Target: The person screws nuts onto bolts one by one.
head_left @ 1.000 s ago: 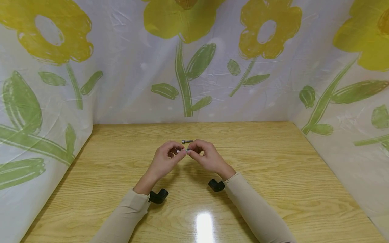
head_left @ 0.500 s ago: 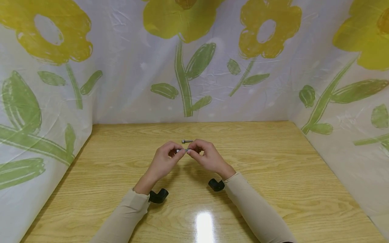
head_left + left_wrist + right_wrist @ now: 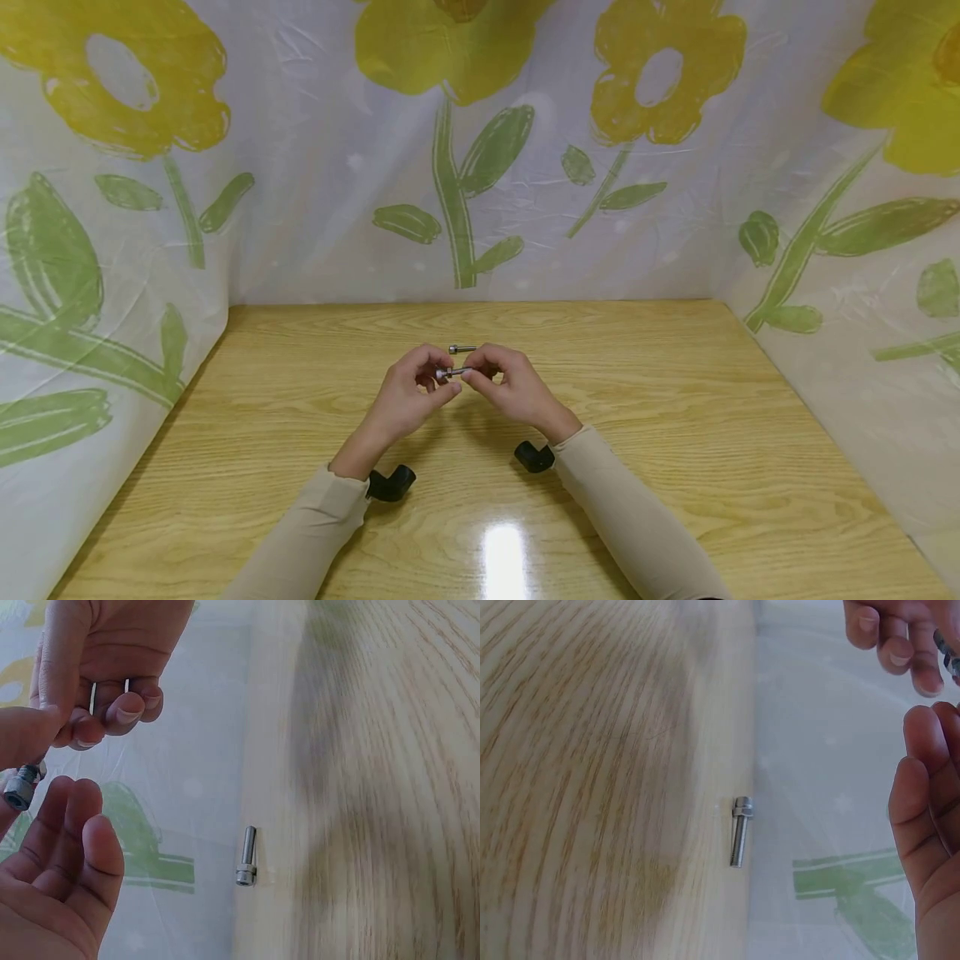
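Both hands meet over the wooden table, around a silver socket-head bolt (image 3: pixel 454 372) with a nut near its head. My right hand (image 3: pixel 517 392) pinches the threaded end between thumb and fingertips. Beside the bolt's head, my left hand (image 3: pixel 407 396) has its thumb lowered away and its index finger arched just above. The left wrist view catches the bolt's socket head (image 3: pixel 19 793) at the left edge; the right wrist view shows only part of the held bolt (image 3: pixel 952 661). A second socket-head bolt (image 3: pixel 740 832), also with a nut close to its head, lies on the table behind the hands.
The wooden table (image 3: pixel 660 500) runs back to a curtain (image 3: pixel 315 250) printed with yellow flowers, which also stands along both sides. A black angled piece (image 3: pixel 392 483) sits at the left wrist and another black piece (image 3: pixel 533 457) at the right.
The left thumb has moved down off the bolt, so its head and nut now show between the hands. The right hand keeps its pinch in the same place.
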### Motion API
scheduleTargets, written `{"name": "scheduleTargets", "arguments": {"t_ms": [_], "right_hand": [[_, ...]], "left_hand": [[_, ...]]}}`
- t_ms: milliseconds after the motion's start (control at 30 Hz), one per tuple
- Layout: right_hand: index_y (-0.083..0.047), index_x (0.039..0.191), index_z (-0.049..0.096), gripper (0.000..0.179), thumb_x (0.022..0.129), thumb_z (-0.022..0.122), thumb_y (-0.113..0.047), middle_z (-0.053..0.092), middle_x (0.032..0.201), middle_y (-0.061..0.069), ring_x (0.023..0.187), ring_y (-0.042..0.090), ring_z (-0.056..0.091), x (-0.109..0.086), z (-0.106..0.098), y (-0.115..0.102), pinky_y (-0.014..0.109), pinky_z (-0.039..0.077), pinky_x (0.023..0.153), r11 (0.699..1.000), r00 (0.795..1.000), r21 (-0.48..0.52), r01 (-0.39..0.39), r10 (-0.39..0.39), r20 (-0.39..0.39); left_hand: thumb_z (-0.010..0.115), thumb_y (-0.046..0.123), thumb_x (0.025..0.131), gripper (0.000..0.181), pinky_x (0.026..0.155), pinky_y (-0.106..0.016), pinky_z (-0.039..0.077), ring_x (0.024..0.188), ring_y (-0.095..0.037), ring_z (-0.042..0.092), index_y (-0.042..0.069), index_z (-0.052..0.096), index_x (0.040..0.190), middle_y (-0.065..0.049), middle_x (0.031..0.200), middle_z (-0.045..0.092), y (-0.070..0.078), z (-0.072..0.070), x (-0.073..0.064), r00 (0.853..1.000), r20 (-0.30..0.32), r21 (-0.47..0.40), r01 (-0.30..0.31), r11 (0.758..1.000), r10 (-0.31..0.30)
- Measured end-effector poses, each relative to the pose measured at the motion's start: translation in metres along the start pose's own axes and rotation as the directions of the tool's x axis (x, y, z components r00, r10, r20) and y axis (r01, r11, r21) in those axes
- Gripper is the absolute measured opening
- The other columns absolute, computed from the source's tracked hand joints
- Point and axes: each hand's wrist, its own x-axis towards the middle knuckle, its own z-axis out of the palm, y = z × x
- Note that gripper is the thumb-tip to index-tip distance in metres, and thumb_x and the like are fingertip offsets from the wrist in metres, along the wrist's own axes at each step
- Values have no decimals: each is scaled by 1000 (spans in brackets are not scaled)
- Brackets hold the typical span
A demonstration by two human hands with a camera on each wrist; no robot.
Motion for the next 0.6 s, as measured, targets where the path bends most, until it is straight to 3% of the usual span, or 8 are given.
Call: {"name": "scheduleTargets", "arguments": {"t_ms": [167,300,433,600], "right_hand": [[-4,98,64,6,95,58,-6,61,87,2,71,22,52,0,0,0,30,43,64,1000,1000,3,10,-10,4],[-3,98,64,7,96,58,-7,60,86,3,70,22,51,0,0,0,30,43,65,1000,1000,5,16,-16,5],[-7,97,64,6,96,58,-7,59,84,3,71,22,51,0,0,0,30,43,65,1000,1000,9,18,-18,5],[-8,97,64,7,96,58,-6,60,85,3,71,21,51,0,-1,-2,30,44,65,1000,1000,9,27,-27,6]], "left_hand": [[65,-2,89,12,67,-33,46,76,-26,54,-4,59,100,-15,93,59,0,1,0,1000,-5,8,-1,1000,1],[61,6,94,7,71,-34,47,79,-25,54,-1,63,96,-11,92,59,1,1,0,999,-7,19,48,999,-48],[58,13,97,14,70,-35,46,75,-25,51,2,65,91,-9,88,57,1,0,-1,996,-1,23,93,995,-93],[61,15,95,15,72,-37,48,80,-25,55,1,65,99,-10,93,59,0,0,0,994,6,10,112,994,-112]]}}
